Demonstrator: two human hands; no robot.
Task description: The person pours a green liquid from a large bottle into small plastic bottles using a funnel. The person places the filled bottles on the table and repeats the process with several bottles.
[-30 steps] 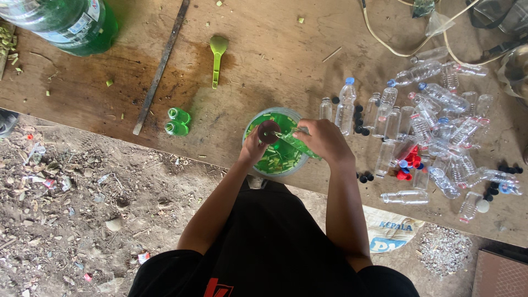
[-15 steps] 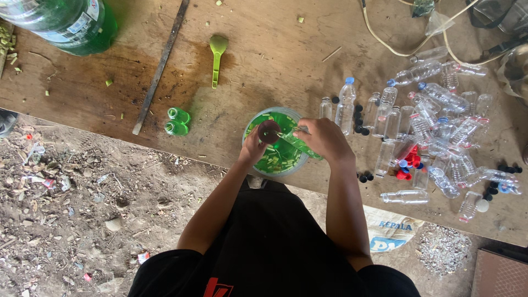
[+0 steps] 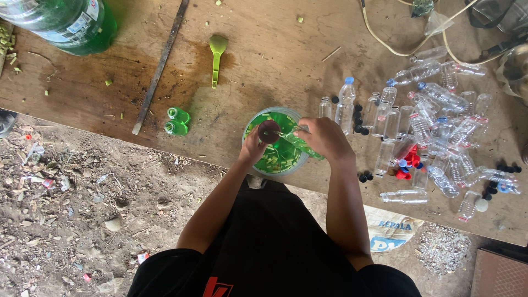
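I see the right hand (image 3: 325, 138) gripping a small clear bottle (image 3: 300, 143) tilted over the bowl of green liquid (image 3: 258, 118), left hand (image 3: 254, 147) pinching a dark funnel (image 3: 269, 131) at its mouth. Two filled green bottles (image 3: 177, 122) stand at nine o'clock; many empty bottles (image 3: 434, 126) remain at three o'clock.

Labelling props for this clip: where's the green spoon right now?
In the head view, the green spoon lies on the wooden table, upper left of centre, just right of the long dark metal bar and up from the green-filled bowl under both hands.
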